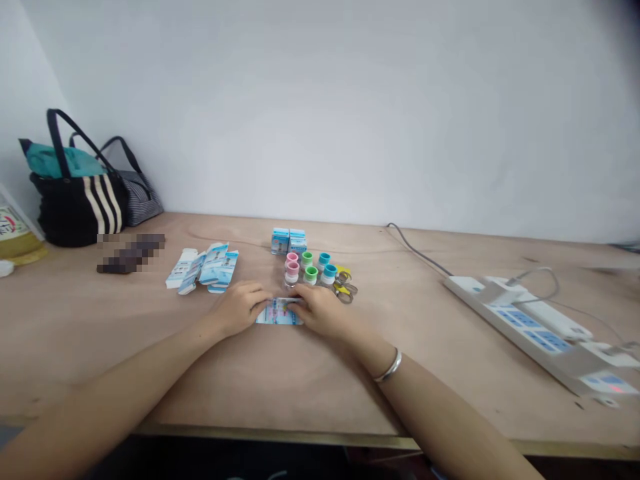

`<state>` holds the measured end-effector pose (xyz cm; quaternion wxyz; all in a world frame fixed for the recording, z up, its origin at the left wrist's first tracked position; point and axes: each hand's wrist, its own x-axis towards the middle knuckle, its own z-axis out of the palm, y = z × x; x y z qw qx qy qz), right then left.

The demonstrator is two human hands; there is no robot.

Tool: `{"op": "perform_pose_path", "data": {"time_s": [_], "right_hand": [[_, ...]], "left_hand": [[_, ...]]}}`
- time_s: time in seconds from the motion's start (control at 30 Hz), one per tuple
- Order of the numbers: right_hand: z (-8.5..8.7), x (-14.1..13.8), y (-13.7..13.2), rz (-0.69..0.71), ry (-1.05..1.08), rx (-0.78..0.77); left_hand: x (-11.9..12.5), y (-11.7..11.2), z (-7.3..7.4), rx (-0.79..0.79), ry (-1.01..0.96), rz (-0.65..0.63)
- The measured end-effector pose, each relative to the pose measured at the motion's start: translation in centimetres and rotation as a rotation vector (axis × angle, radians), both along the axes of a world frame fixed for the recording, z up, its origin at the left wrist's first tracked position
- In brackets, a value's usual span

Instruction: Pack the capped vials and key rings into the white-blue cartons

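A small flat blue-and-white printed carton [279, 316] lies near the middle of the table, between my two hands. My left hand [243, 308] is closed with its fingertips at the carton's left edge. At the right edge, the bent fingers of my right hand [320, 310] grip it, and a silver bracelet is on that wrist. Just behind stand several small clear bottles with pink caps [293, 267], green caps [311, 273] and blue caps [329, 271]. Beside them are yellow pieces with rings [344, 289]. Two upright blue-and-white boxes [289, 241] stand farther back.
Several unfolded cartons [205, 268] overlap on the left. Beyond them are a pixelated dark object [133, 255], a black striped bag [83, 207], a grey bag [143, 197] and a container of yellow liquid [20, 240]. A power strip [530, 330] with cables lies right.
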<state>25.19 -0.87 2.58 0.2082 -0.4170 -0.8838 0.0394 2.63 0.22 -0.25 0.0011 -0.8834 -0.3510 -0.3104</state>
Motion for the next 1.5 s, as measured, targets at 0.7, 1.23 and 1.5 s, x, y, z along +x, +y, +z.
{"op": "perform_pose_path", "data": {"time_s": [0.7, 1.23, 1.5], "right_hand": [[-0.4, -0.4, -0.7, -0.078, 0.080, -0.039], [0.3, -0.7, -1.0, -0.184, -0.226, -0.034], [0.3, -0.6, -1.0, -0.158, -0.251, -0.100]], "left_hand": [[-13.7, 4.3, 3.1, -0.295, -0.005, 0.998], [2.6, 9.5, 5.4, -0.118, 0.072, 0.361], [5.0, 15.7, 3.9, -0.253, 0.036, 0.367]]}}
